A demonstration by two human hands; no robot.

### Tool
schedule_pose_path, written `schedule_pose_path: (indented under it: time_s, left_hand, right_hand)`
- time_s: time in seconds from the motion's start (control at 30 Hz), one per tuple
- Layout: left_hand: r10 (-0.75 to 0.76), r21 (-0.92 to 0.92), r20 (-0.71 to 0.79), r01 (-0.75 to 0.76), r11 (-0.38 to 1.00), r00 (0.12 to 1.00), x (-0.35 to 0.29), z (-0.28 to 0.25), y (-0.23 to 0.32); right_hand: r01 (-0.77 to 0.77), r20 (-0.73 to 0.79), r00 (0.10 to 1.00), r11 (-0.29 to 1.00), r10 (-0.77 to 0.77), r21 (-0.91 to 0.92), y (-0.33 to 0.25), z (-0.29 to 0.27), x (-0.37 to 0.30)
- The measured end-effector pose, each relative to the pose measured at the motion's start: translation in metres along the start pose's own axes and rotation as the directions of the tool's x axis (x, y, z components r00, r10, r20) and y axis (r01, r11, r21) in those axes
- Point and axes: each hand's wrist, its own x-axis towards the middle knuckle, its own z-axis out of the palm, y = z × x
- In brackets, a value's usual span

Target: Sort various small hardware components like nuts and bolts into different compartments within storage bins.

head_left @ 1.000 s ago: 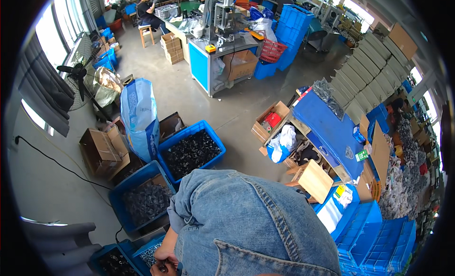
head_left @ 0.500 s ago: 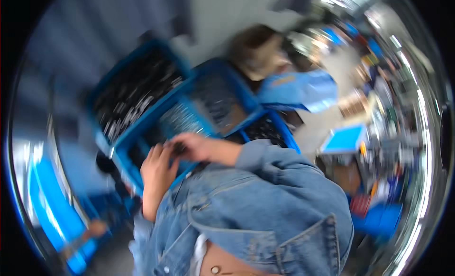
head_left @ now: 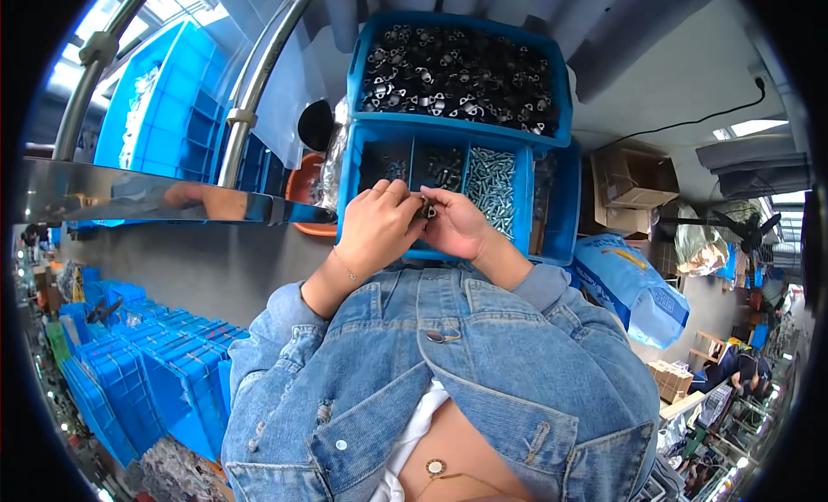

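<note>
My left hand (head_left: 375, 226) and my right hand (head_left: 459, 224) meet over the near edge of a blue divided bin (head_left: 348, 178). Between their fingertips they hold a small dark metal part (head_left: 428, 211); most of it is hidden by the fingers. Below the hands, the bin's left and middle compartments hold small dark pieces (head_left: 444, 167). Its right compartment is filled with silver screws (head_left: 492, 181). Behind stands a larger blue bin (head_left: 355, 66), heaped with black parts that have shiny, bracket-like ends (head_left: 457, 79).
At right, another blue bin (head_left: 565, 204) adjoins the divided one, with a blue bag (head_left: 634, 286) and open cardboard box (head_left: 634, 178) beyond. A metal rail (head_left: 155, 191) crosses at left, near an orange basin (head_left: 306, 178). Blue crates (head_left: 164, 364) stack at lower left.
The view has turned and sharpened; the bins, tilted and blurred before, now stand straight ahead. Both hands remain together at the divided bin's near side, fingers around the small dark part.
</note>
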Motion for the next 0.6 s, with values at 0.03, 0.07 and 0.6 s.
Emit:
schedule_pose_path:
  time_s: [0.03, 0.07, 0.6]
  left_hand:
    - [0.003, 0.020, 0.011, -0.004, 1.000, 1.000, -0.001, 0.000, 0.000]
    - [0.012, 0.035, 0.023, -0.012, 0.999, 1.000, -0.001, 0.001, -0.001]
    - [0.055, -0.215, -0.005, -0.055, 0.975, 0.998, 0.008, 0.011, -0.001]
  right_hand:
    - [-0.011, -0.013, 1.000, 1.000, 0.011, 0.001, 0.001, 0.002, 0.000]
    - [-0.011, -0.013, 1.000, 1.000, 0.011, 0.004, 0.001, 0.000, 0.000]
    - [0.038, -0.007, 0.999, 0.997, -0.037, 0.071, -0.003, -0.034, 0.005]
